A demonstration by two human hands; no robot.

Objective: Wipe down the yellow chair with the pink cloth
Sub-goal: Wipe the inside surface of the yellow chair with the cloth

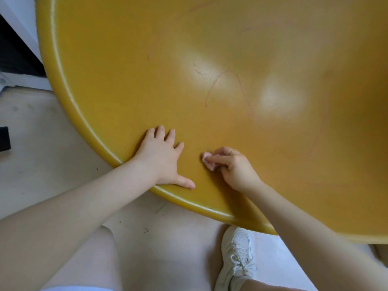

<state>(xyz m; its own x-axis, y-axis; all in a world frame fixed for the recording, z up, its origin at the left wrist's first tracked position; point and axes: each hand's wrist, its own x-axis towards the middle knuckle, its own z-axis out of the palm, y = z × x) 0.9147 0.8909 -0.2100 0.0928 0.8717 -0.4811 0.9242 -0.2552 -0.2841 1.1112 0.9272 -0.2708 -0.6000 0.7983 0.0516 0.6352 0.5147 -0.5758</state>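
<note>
My left hand lies flat and open on the near edge of the yellow chair, bracing its hard, slick seat. Just right of it, my right hand pinches the pink cloth, bunched small, soft and limp; I judge it needs firm fingertip pressure.

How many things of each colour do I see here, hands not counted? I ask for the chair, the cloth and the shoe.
Yellow: 1, the chair
Pink: 1, the cloth, bunched in the right hand
White: 1, the shoe
Total: 3
</note>
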